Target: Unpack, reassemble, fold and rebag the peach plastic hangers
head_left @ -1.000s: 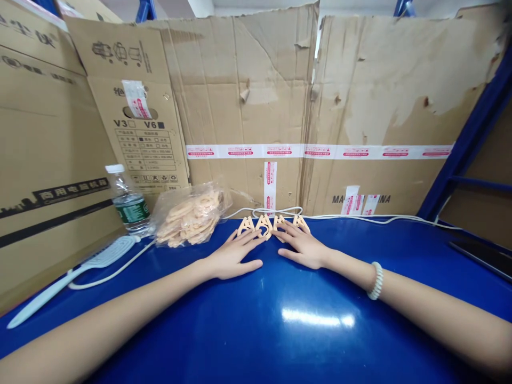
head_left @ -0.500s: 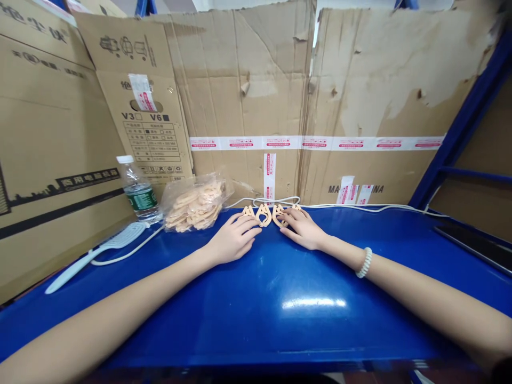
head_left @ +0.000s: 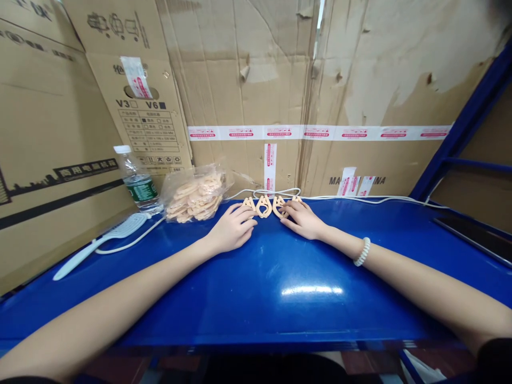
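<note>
A row of several peach plastic pieces, looking like folded travel hangers, lies at the back of the blue table. My left hand (head_left: 232,229) rests palm down with fingers stretched over the leftmost hanger (head_left: 248,203). Between my hands one hanger (head_left: 263,200) shows fully, its loop toward me. My right hand (head_left: 304,221), also palm down with fingers spread, partly covers the hanger (head_left: 277,202) beside it and another at the far right of the row. Neither hand grips anything. A clear bag (head_left: 196,194) of similar peach pieces sits left of my left hand.
A water bottle (head_left: 140,184) and a pale blue hairbrush (head_left: 108,239) are at the left. A white cable (head_left: 360,199) runs along the back, before cardboard panels (head_left: 248,101). A dark flat device (head_left: 472,237) lies on the blue table (head_left: 256,298) at the right.
The camera view has tipped downward, so the scene sits higher and more of the table's front edge shows. My hands stay over the same hangers, with only slight finger movement.
</note>
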Available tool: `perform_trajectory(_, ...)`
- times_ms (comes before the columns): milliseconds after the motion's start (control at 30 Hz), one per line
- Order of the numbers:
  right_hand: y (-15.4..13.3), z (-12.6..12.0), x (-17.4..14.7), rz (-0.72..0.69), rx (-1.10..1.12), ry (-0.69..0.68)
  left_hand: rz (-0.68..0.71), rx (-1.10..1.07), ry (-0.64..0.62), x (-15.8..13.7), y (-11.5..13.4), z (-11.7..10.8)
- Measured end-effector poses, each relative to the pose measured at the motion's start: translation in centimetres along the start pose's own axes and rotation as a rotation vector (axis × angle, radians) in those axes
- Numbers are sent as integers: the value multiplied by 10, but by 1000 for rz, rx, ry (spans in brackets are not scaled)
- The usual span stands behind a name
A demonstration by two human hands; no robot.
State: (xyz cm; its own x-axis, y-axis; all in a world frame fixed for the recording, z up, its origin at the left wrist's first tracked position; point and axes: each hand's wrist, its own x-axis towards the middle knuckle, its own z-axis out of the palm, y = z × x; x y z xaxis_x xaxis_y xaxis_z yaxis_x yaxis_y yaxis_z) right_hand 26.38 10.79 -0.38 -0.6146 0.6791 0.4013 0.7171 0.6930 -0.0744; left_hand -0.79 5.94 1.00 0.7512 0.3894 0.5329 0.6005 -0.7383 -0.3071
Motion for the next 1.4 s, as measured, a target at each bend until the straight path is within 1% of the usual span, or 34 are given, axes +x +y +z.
perform_trajectory(433,0,-2,0,-3,20,-13,25,22,29,-1,-1,1)
perform_trajectory(567,1,0,-1,-20,-6,21,76,67,77,-3,-2,0)
perform_trajectory(700,-1,0,-1,-75,-52,84,138,158,141,-4,-4,-7)
perform_trajectory(833,-4,-2,0,-152,-85,134,115,262,213,-4,-11,-20)
perform_trajectory(967,-5,-3,-1,-206,-97,156,19,344,264,-5,-23,-30)
perform_trajectory(1100,-4,-3,-2,-225,-82,193,-181,390,306,-11,-43,-29)
perform_trajectory(1267,-5,-3,-2,-233,-78,213,-447,406,466,-18,-66,-24)
perform_trajectory(1333,-5,-3,-2,-238,-87,214,-517,395,509,-19,-71,-24)
perform_trajectory(1400,-6,-4,-2,-247,-102,209,-543,377,532,-18,-75,-25)
